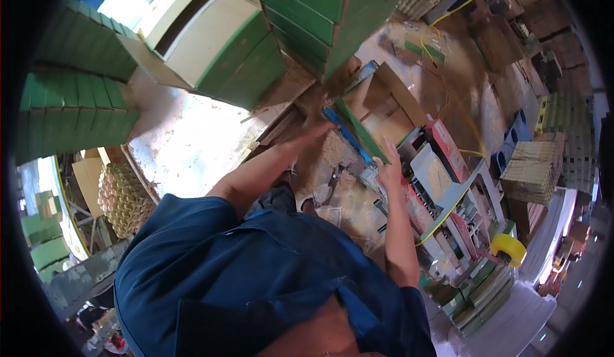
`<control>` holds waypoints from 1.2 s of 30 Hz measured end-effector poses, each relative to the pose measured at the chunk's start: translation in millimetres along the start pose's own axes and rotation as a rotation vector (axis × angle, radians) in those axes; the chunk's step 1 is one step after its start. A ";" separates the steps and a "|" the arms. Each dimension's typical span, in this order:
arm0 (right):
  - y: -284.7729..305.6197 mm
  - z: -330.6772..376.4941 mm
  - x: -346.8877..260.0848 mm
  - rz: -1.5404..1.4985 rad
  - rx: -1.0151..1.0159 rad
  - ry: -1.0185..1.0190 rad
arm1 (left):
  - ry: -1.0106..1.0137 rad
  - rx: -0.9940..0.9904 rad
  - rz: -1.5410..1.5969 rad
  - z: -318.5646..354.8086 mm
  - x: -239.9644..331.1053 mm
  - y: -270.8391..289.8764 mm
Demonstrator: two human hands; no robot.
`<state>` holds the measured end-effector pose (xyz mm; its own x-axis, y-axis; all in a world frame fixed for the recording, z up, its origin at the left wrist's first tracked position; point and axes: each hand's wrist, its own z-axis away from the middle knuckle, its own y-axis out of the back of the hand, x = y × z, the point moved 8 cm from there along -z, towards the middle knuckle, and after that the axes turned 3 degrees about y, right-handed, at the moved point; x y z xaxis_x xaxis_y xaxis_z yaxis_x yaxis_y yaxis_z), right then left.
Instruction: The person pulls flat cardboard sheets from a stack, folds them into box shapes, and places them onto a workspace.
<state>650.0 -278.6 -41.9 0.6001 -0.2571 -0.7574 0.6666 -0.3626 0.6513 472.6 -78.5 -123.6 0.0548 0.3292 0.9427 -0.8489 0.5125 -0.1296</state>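
An open cardboard carton [391, 115] with a green outer side lies tilted in front of me, its brown inside showing. My right hand [390, 164] rests against the carton's near right corner, fingers stretched out along it. Toward the carton's left end reaches my left hand [322, 128]; it is blurred and its fingers cannot be made out. A blue rail [348, 134] runs along the carton's green side, between my two hands. Right of the carton stands a taping machine [438, 174] with red and grey parts and a yellow tape roll [508, 249].
Stacks of green cartons [300, 11] rise ahead and to the left. Egg trays are piled [131, 200] at the left, with another tray stack [531, 171] at the right. A yellow cable [441, 79] trails over the dusty floor. A bright worktop [192, 139] lies left of me.
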 end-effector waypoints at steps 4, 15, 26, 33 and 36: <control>-21.2 -3.6 3.1 0.024 0.018 0.018 | -0.396 -0.155 -0.349 -24.0 40.0 9.2; 95.3 -110.5 -37.3 0.431 0.534 0.139 | 0.073 -0.111 -0.851 -84.1 32.6 -17.8; -64.0 -99.4 -46.2 0.703 -0.111 -0.015 | -0.215 -0.157 -0.609 -114.0 7.4 -15.5; -30.2 -84.6 -3.5 0.585 -0.027 0.016 | -0.100 -0.299 -1.181 -83.4 41.6 -89.5; -10.5 -66.0 15.7 0.617 0.050 -0.055 | -0.165 -0.382 -1.142 -71.2 39.3 -127.0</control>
<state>681.6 -219.6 -57.6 0.8436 -0.4784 -0.2439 0.1813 -0.1737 0.9680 620.0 -74.1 -92.0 0.5786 -0.5554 0.5973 -0.1445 0.6509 0.7453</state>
